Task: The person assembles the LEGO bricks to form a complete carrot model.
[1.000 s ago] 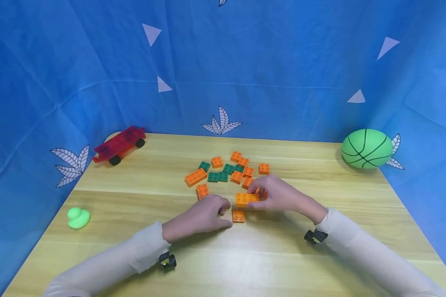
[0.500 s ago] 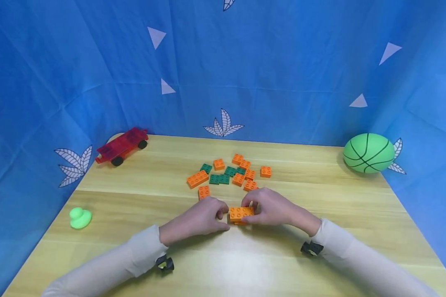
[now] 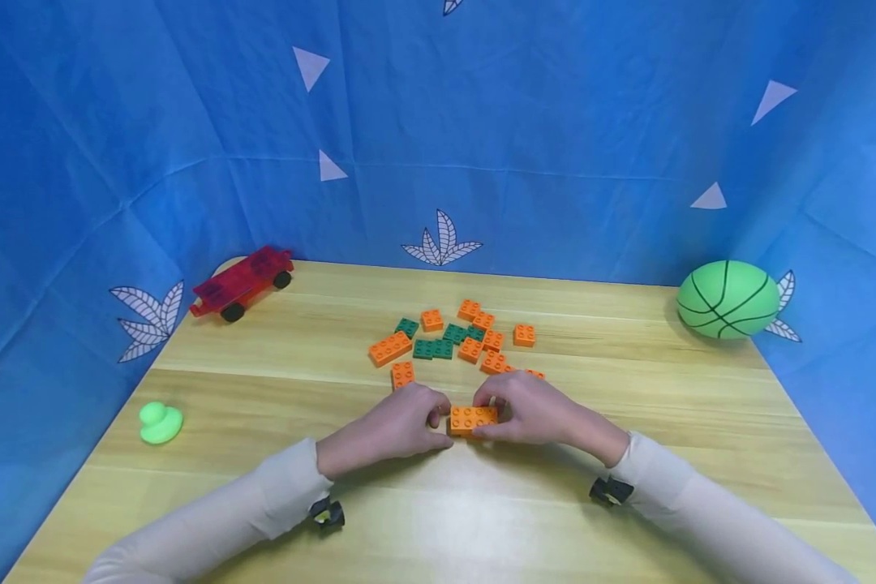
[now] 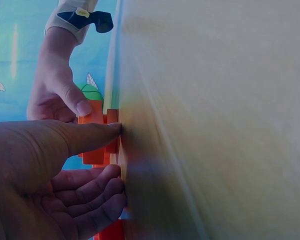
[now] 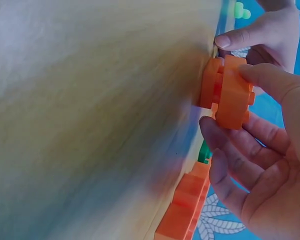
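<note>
Far out to the left of the fingers sits the light-green duck [image 3: 161, 422], then, farther up the counter [image 3: 438, 519], the red toy car [image 3: 239, 280], both well apart from the action. Next up, the left fingers [image 4: 100, 215]: loosely curved, thumb parted from the rest, pinching nothing that shows, just beside the left end of the small orange brick [image 5: 207, 82]; whether they touch it, the views don't settle. There's the first worry: without a firm brace, that small brick could skid or twist under a push. Just behind these fingers lies another orange brick [image 3: 402, 373], near enough for a knuckle to nudge. Into the middle, and the long orange brick [image 3: 464, 419] lies between both sets of fingers, over the small one, studs showing in the gap, so it looks not fully seated! Press with the rows a touch out and it could sit crooked or pop off. And the right fingers [image 5: 227, 145] pinch its right half, thumb on the near side; it seems to overhang there, so a push could tip it. Beyond them, the loose bricks [image 3: 470, 349] could scatter at a careless brush; well off right, the green ball [image 3: 730, 298] looks no threat.
</note>
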`<state>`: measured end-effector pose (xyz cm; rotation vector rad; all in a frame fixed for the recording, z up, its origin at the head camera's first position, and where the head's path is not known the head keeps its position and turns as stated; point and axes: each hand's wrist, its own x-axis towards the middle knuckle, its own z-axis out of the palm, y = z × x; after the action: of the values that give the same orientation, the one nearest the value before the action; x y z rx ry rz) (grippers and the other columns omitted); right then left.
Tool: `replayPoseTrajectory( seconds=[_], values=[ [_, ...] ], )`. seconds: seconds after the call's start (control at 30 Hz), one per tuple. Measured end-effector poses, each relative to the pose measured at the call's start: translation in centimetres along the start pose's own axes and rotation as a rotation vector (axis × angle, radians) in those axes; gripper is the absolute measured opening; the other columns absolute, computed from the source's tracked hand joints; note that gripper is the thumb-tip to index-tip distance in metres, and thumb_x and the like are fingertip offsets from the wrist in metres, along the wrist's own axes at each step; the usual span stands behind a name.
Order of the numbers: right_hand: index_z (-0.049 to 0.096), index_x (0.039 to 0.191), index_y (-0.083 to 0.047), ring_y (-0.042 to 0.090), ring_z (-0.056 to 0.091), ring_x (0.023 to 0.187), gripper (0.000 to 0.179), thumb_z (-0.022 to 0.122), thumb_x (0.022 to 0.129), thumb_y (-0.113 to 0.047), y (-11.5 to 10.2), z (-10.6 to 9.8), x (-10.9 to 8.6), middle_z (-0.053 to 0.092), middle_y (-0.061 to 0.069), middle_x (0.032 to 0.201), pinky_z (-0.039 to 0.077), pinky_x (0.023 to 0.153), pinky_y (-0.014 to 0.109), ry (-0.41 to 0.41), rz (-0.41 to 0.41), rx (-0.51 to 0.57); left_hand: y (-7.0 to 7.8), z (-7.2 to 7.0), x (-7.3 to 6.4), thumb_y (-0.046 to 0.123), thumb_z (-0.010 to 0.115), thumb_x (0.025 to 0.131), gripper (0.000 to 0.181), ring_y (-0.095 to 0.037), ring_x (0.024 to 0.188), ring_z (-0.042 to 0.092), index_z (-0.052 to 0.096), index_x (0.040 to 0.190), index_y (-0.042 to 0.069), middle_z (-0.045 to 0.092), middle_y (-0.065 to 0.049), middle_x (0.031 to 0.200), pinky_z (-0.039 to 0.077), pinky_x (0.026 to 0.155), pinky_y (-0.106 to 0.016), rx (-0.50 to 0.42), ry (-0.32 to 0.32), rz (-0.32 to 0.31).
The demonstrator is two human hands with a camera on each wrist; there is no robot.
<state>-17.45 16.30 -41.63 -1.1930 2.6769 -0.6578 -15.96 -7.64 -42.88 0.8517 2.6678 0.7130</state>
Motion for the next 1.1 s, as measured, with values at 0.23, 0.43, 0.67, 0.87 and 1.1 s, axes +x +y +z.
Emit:
replayPoseTrajectory(
  seconds=[0.23, 0.43, 0.67, 0.87, 1.1],
  values=[
    [0.074, 0.100, -0.018, 0.003, 0.061, 0.078, 0.022, 0.082, 0.087, -0.034, 0.0, 0.0, 0.1, 0.071, -0.010, 0.091, 0.054, 0.071, 0.020, 0.002, -0.019, 0.027, -0.1, -0.1, 0.0, 0.031, 0.086, 0.083, 0.032, -0.007, 0.065, 0.049, 0.075, 0.103, 0.008, 0.059, 0.007, 0.072, 0.042, 0.063, -0.022, -0.022, 0.004, 0.002],
    [0.074, 0.096, -0.018, 0.006, 0.061, 0.075, 0.020, 0.084, 0.085, -0.031, -0.1, -0.1, 0.3, 0.070, -0.009, 0.088, 0.052, 0.069, 0.019, 0.000, -0.015, 0.037, -0.2, -0.6, -0.3, 0.034, 0.086, 0.083, 0.033, -0.007, 0.072, 0.055, 0.076, 0.102, 0.008, 0.067, 0.003, 0.081, 0.048, 0.070, -0.023, -0.068, 0.010, -0.013],
    [0.077, 0.097, -0.017, 0.010, 0.059, 0.071, 0.020, 0.086, 0.083, -0.030, -0.3, -0.2, 0.4, 0.071, -0.008, 0.086, 0.048, 0.064, 0.018, 0.007, -0.018, 0.031, -0.1, -0.8, -0.2, 0.038, 0.082, 0.087, 0.041, -0.007, 0.077, 0.066, 0.075, 0.119, 0.013, 0.078, 0.000, 0.101, 0.054, 0.077, -0.024, -0.082, 0.024, 0.044],
    [0.079, 0.096, -0.019, 0.010, 0.057, 0.069, 0.019, 0.086, 0.084, -0.032, 0.1, 0.1, 0.4, 0.069, -0.008, 0.082, 0.047, 0.062, 0.018, 0.016, -0.023, 0.076, -0.2, -0.7, 0.2, 0.036, 0.081, 0.089, 0.028, -0.004, 0.065, 0.056, 0.078, 0.110, 0.018, 0.073, 0.008, 0.086, 0.046, 0.066, -0.021, -0.071, 0.062, 0.089],
    [0.079, 0.109, -0.017, 0.011, 0.057, 0.073, 0.024, 0.081, 0.089, -0.030, 1.0, 0.3, -0.1, 0.071, -0.009, 0.088, 0.049, 0.067, 0.021, 0.004, -0.034, 0.137, -0.4, -0.6, 0.3, 0.032, 0.079, 0.091, 0.026, -0.002, 0.056, 0.049, 0.077, 0.111, 0.017, 0.067, 0.010, 0.079, 0.041, 0.058, -0.020, -0.078, 0.057, 0.083]
  ],
)
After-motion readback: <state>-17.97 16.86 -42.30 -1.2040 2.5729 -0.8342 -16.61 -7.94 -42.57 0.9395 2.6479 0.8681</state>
